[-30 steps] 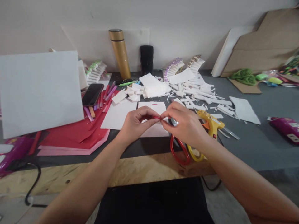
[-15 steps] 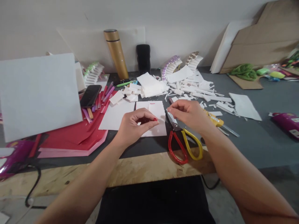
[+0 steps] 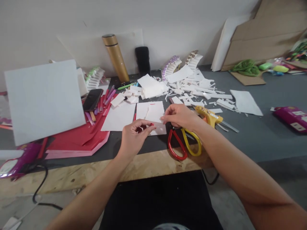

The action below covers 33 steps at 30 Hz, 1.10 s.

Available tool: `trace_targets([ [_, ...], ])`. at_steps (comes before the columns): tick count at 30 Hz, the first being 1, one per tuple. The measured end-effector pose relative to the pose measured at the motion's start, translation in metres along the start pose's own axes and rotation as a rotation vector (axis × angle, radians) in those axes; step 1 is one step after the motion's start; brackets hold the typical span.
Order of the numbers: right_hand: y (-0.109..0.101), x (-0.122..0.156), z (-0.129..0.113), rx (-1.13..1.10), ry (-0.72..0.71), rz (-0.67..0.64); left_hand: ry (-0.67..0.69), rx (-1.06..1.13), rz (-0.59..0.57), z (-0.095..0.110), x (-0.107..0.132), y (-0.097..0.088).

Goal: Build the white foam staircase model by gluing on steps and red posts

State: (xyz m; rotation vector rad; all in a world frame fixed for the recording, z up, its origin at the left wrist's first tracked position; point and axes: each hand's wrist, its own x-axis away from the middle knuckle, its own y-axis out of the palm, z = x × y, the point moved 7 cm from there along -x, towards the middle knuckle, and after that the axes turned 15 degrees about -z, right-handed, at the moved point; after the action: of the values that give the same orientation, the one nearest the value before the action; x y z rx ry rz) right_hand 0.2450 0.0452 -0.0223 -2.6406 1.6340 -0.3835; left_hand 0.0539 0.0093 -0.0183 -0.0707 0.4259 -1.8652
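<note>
Thumb and index finger of my left hand (image 3: 134, 137) are pinched together on a tiny red piece (image 3: 152, 124), too small to name more exactly. My right hand (image 3: 178, 115) has its fingertips closed at the right edge of a white sheet (image 3: 153, 110); whatever they hold, if anything, cannot be made out. That sheet lies flat beyond my left hand, with a short red strip (image 3: 152, 104) near its top. Scissors (image 3: 177, 157) with one red and one yellow handle lie below my right hand, which hides their blades.
White offcuts (image 3: 192, 91) are heaped behind my hands. A yellow glue gun (image 3: 209, 117) lies by my right forearm. Left are red sheets (image 3: 74, 139), a phone (image 3: 93, 99) and a large white board (image 3: 45, 99). A gold flask (image 3: 116, 57) stands at the back.
My right hand has moved left, from above the scissor blades to the edge of the white sheet. My left hand still pinches the red piece. The camera view has shifted slightly.
</note>
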Motion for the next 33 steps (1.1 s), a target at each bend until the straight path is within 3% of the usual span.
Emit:
trace_targets([
  [6,0.000,-0.003,0.008,-0.132,0.073,-0.014,-0.069,-0.037,0.048,-0.006,0.001,0.004],
  [33,0.004,-0.004,0.016,-0.323,0.144,-0.064,0.059,-0.180,0.103,-0.006,-0.001,0.024],
])
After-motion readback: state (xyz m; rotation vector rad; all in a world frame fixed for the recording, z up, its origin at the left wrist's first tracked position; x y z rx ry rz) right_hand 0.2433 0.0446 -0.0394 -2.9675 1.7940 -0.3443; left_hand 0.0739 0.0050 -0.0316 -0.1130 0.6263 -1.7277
